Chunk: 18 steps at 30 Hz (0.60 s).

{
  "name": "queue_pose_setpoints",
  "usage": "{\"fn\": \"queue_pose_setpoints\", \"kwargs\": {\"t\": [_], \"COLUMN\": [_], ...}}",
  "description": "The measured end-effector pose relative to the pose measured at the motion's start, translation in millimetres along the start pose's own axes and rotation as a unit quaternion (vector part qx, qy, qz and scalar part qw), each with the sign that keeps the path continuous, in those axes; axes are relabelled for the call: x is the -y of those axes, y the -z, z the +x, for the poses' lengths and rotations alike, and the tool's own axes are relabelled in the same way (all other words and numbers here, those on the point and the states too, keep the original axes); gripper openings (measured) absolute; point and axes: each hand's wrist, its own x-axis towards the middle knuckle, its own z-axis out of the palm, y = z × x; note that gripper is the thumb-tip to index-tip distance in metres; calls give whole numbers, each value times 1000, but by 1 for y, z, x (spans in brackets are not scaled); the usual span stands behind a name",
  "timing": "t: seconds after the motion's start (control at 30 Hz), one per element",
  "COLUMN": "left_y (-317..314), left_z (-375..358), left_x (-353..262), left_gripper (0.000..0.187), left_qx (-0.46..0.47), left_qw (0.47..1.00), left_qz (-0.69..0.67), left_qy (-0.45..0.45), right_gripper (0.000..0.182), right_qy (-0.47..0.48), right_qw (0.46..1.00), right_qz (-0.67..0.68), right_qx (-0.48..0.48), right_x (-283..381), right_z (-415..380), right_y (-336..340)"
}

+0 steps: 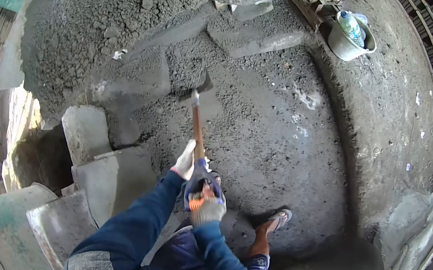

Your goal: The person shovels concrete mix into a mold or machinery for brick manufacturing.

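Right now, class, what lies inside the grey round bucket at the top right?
Inside the grey round bucket, a clear plastic bottle leans against the rim. Anything beneath it is hidden by the bucket wall.

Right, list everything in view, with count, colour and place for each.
shovel: one, wooden shaft, blade loaded with grey mix, centre
mix pile: one, grey, upper left
bucket: one, grey, top right, holds a bottle
slabs: several, grey, lower left
floor: grey, gritty, centre
foot: one, sandalled, lower centre
left hand: gloved, white, on the shaft
right hand: gloved, grey and orange, on the blue grip
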Motion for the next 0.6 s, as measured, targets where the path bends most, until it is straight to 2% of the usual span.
{"fn": "queue_pose_setpoints", "kwargs": {"t": [0.03,0.07,0.1,0.13,0.17,0.2,0.27,0.33,0.43,0.47,0.5,0.57,0.6], "left_y": [12,24,56,78,100,110,142,150,132,120,100,70,61], "left_z": [-12,-27,-30,-38,-47,-64,-82,-84,-62,-46,-30,14,41], "left_x": [2,5,22,29,36,46,70,87,104,107,113,120,127], "left_gripper": [54,56,52,47,42,38,35,35,38,40,46,49,48], "left_qx": [-22,-43,-97,-156,-215,-278,-269,-298,-265,-249,-269,-231,-178], "left_qw": [999,997,992,984,972,959,958,943,952,955,946,958,978], "left_qz": [-26,-49,39,67,92,50,70,120,123,126,162,151,48], "left_qy": [-14,-32,-67,-53,-36,37,70,92,90,98,76,76,97], "right_gripper": [13,11,13,16,19,23,25,28,30,25,18,15,22], "right_qy": [38,26,86,144,52,-41,-80,8,10,80,41,-16,34], "right_qw": [999,996,981,936,967,983,992,993,995,957,981,994,961], "right_qz": [20,-34,-176,-313,-244,-177,-94,-114,-87,-272,-159,-36,-248], "right_qx": [28,85,3,-76,-50,-27,19,-13,55,62,99,102,114], "right_x": [-24,-43,-48,-54,-78,-88,-47,-44,-18,-24,3,21,27], "right_z": [39,79,105,133,186,228,240,283,263,260,209,151,135], "right_y": [-10,-21,-29,-33,3,57,113,157,205,231,220,231,262]}}
